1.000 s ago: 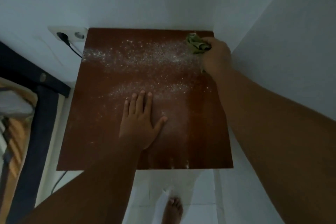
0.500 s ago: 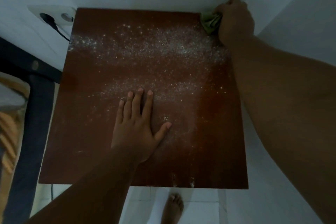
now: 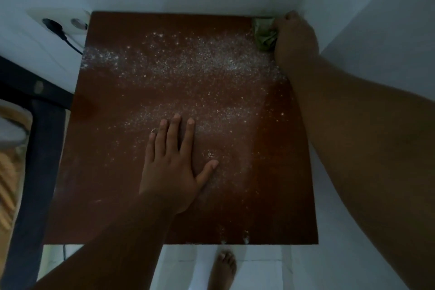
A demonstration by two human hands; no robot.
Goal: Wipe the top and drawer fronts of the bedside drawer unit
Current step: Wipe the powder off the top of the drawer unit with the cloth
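I look straight down on the dark reddish-brown top of the bedside unit (image 3: 113,167). White dust (image 3: 188,59) lies in two bands across its far half and middle. My right hand (image 3: 294,40) presses a crumpled green cloth (image 3: 263,33) into the far right corner, against the wall. My left hand (image 3: 174,165) rests flat on the middle of the top, fingers spread, holding nothing. The drawer fronts are hidden below the top.
White walls close in behind and on the right. A wall socket (image 3: 63,23) with a black plug and cable sits at the far left corner. A dark bed frame (image 3: 35,148) runs along the left. My bare foot (image 3: 223,268) stands on pale floor tiles.
My right hand has carried the cloth from the far right edge into the back corner by the wall. My left hand has stayed flat in place; the view has moved closer.
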